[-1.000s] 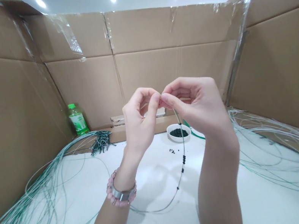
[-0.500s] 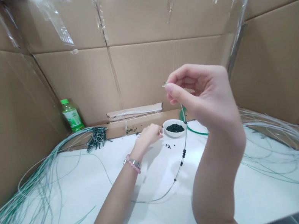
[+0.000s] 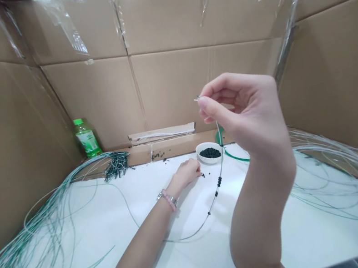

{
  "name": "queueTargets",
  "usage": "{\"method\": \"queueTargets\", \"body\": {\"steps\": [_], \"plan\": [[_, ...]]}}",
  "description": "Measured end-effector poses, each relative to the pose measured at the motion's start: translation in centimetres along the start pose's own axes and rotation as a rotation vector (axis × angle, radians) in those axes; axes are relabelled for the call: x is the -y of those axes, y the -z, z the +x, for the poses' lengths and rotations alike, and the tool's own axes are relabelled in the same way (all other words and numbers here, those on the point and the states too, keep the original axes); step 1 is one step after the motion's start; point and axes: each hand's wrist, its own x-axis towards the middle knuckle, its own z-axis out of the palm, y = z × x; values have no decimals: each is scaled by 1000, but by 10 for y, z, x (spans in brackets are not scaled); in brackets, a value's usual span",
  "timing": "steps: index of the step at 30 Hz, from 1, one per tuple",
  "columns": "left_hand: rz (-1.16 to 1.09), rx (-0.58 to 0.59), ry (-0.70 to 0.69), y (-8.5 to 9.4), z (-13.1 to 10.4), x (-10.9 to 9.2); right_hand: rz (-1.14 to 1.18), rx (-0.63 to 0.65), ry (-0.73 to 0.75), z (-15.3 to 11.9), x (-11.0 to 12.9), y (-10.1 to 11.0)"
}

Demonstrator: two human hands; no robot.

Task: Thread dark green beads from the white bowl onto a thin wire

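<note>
My right hand [image 3: 244,113] is raised at centre right, thumb and forefinger pinching a thin cord [image 3: 202,226] close to its whitish end. From there the cord hangs down and curves left across the white table, with several black beads [image 3: 220,182] threaded along it. My left hand [image 3: 188,171] rests low on the table, fingers closed and pointing down at a few loose black beads [image 3: 203,175]; whatever sits between those fingertips is hidden. Just beyond it stands a white bowl [image 3: 210,161] filled with small black beads [image 3: 210,152].
Green and white cords [image 3: 40,251] lie in a tangle on the left, their knotted dark ends [image 3: 117,164] bunched at the back. More pale cords [image 3: 347,164] coil on the right. A green-capped bottle [image 3: 87,138] stands back left. Cardboard walls [image 3: 169,80] enclose the table.
My left hand has moved slightly right and nearer to me, onto the loose beads beside the bowl, and its fingers now cover some of them. My right hand has barely moved.
</note>
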Motion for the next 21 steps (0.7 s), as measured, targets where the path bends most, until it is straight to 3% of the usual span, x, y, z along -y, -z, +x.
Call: {"method": "queueTargets", "body": {"steps": [4,8,11,15,16,18,21], "plan": [[2,-23,-45,-10,5,7,35,-1,5,0,0,0],[-33,-87,-56,0,5,5,27,13,0,1,-1,0],[-119,-163,-76,27,4,-3,12,11,-14,1,-1,0],[-313,-330,-122,82,-6,-21,44,16,-18,2,-2,-1],[-408,-408,-143,96,-12,-26,50,21,-19,2,-2,-2],[-857,-595,-258,119,-27,-36,55,37,-18,2,-1,-4],[-1242,-690,-397,144,-51,-50,68,64,1,2,4,-9]]}}
